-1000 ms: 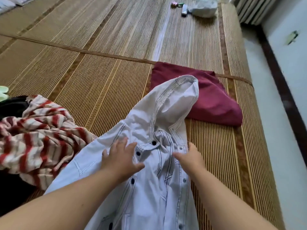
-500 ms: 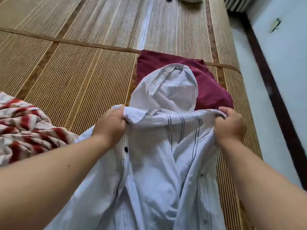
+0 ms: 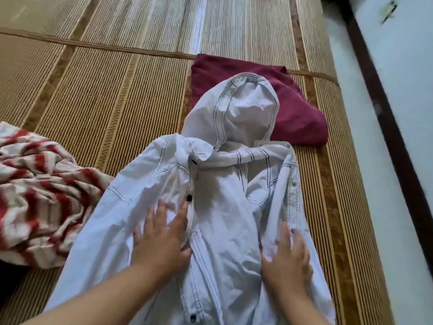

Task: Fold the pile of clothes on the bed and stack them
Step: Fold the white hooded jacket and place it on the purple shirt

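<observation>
A white hooded jacket point(image 3: 218, 207) lies spread at the frame's centre on the bed's woven mat point(image 3: 105, 95). Left hand point(image 3: 161, 240) and right hand point(image 3: 287, 256) press flat on it, fingers straight, gripping nothing. Its hood overlaps a folded maroon garment point(image 3: 295, 102); a red-striped garment point(image 3: 39, 191) lies crumpled at left.

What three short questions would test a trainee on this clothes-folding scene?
1. True or false: the left hand and the right hand lie flat on the white hooded jacket.
2. The hood lies partly over: A the maroon garment; B a blue towel; C a pillow.
3. Fill in: the striped red-and-white garment lies on the person's ____ side.
Key: 1 true; 2 A; 3 left.
</observation>
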Motion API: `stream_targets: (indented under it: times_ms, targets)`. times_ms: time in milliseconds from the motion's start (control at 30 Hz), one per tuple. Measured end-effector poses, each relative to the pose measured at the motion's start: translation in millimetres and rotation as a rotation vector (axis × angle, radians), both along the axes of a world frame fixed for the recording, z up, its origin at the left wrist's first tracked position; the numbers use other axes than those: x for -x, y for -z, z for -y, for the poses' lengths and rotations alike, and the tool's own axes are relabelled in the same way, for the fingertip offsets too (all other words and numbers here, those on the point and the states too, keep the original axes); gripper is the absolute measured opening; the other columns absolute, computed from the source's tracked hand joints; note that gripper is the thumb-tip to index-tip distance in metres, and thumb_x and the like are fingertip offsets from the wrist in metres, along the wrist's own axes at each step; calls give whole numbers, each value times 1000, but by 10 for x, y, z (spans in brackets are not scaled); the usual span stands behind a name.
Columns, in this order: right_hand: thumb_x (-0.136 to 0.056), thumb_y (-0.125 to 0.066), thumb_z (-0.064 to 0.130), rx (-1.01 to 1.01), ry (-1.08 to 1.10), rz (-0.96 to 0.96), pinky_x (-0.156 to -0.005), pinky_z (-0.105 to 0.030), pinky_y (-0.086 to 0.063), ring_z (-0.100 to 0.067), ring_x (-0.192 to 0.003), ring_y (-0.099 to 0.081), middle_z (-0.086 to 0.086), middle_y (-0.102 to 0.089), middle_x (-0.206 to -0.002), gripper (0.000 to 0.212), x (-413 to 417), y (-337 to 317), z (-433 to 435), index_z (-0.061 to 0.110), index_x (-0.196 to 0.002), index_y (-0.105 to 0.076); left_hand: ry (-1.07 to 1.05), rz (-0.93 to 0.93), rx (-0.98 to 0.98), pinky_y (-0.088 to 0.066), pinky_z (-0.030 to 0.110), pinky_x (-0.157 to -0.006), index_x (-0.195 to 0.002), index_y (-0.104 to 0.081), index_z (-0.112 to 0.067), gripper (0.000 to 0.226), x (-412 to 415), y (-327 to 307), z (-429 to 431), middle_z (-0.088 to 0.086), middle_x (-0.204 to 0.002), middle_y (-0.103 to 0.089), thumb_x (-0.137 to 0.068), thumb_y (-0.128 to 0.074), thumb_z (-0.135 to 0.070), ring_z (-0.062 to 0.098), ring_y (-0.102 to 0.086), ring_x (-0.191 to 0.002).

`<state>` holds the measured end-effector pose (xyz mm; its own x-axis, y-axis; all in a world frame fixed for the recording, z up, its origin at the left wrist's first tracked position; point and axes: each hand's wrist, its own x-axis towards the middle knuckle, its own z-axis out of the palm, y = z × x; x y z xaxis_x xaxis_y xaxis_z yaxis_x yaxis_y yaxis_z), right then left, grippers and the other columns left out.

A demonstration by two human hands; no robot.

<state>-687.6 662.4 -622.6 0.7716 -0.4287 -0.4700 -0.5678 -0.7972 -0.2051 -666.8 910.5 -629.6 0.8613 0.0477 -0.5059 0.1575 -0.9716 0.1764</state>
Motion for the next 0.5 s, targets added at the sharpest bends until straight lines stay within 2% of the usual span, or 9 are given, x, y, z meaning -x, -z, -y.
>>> stream_targets:
  times_ms: [67,100,133,167,233,300,367,433,500]
  targets:
    - [-80,-60,58,25,168,15,-109,-50,-25,-33,-138,-20,-12,-13,-155,92,190,-13,16,30,-152,-11,28,52,-21,-25,53,-108,-134,31,-56,93,214,24,-95,7,-159,6,-84,-48,-54,35,-20,-140]
    - [-81,-63,53,-2,211,0,-103,-47,-32,-34,-130,-31,-16,-24,-149,89,229,-23,76,26,-152,-16,61,61,-16,-33,48,-102,-134,32,-56,93,285,29,-158,10,-156,-9,-87,-49,-46,35,-33,-132]
    - [-85,-62,43,-41,192,-10,-93,-42,-40,-34,-119,-42,-17,-37,-141,77,234,-30,165,24,-149,-25,90,57,14,-40,43,-96,-137,28,-56,93,313,35,-234,10,-150,-24,-88,-50,-37,34,-43,-123]
    - [-88,-58,31,-58,124,-30,-79,-37,-42,-31,-105,-50,-14,-48,-130,60,237,-55,264,22,-143,-36,105,52,61,-45,39,-90,-141,18,-56,91,315,32,-311,8,-141,-36,-88,-51,-28,32,-50,-114]
    - [-87,-51,14,16,-2,-18,-67,-33,-37,-26,-86,-50,-11,-56,-112,40,186,-135,490,18,-127,-52,94,68,130,-49,35,-74,-145,-5,-56,81,216,-2,-435,1,-123,-49,-90,-52,-19,24,-55,-92]
    - [-83,-50,6,86,39,88,-65,-34,-37,-28,-78,-47,-15,-55,-101,37,101,-246,746,13,-118,-58,77,139,146,-44,33,-65,-146,-20,-51,68,13,-40,-513,3,-120,-55,-94,-53,-21,21,-53,-83]
    - [-80,-51,4,118,119,154,-68,-37,-41,-31,-78,-47,-18,-54,-97,40,47,-364,945,12,-118,-60,2,218,178,-45,37,-77,-146,-29,-43,62,-215,-98,-580,10,-125,-57,-93,-57,-27,28,-56,-97]
    - [-81,-54,9,112,145,144,-79,-41,-43,-37,-93,-51,-21,-55,-111,48,37,-425,1012,15,-130,-54,-108,256,248,-43,41,-92,-147,-31,-36,65,-380,-200,-629,13,-129,-56,-90,-60,-28,33,-54,-113]
    - [-84,-61,19,99,84,155,-91,-43,-40,-38,-110,-48,-24,-51,-125,55,87,-459,892,14,-137,-46,-118,232,284,-39,41,-98,-149,-30,-30,69,-388,-303,-589,15,-131,-52,-87,-62,-26,33,-49,-119]
